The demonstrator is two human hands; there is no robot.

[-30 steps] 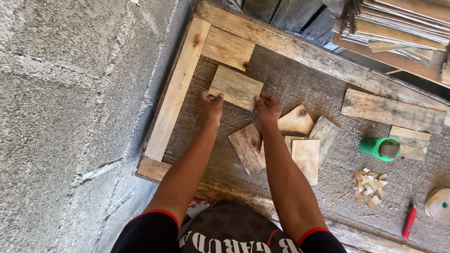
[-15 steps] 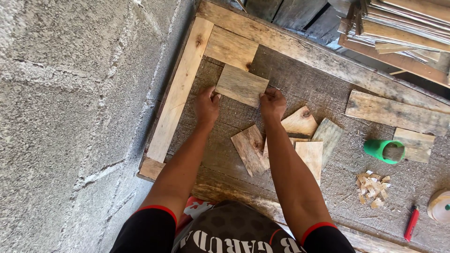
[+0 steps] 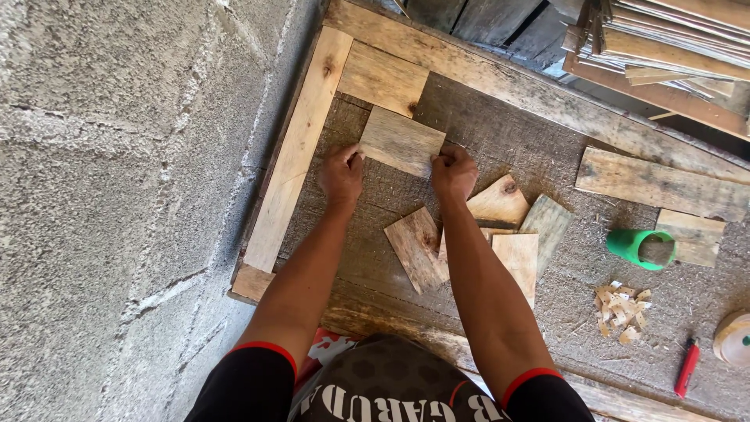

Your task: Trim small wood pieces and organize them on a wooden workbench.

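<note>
A small square wooden tile lies flat on the rough brown board inside a wooden frame. My left hand grips the tile's lower left corner, and my right hand grips its lower right corner. Just beyond it, a similar tile sits in the frame's top left corner against the left frame plank and the top frame plank. Several loose wood offcuts lie right of my right forearm.
A grey block wall runs along the left. A green cup lies on its side at the right, near a heap of small wood chips, a red cutter and a tape roll. Stacked planks fill the top right.
Both hands have slid the tile up the board toward the frame's top left corner, closer to the tile that sits there.
</note>
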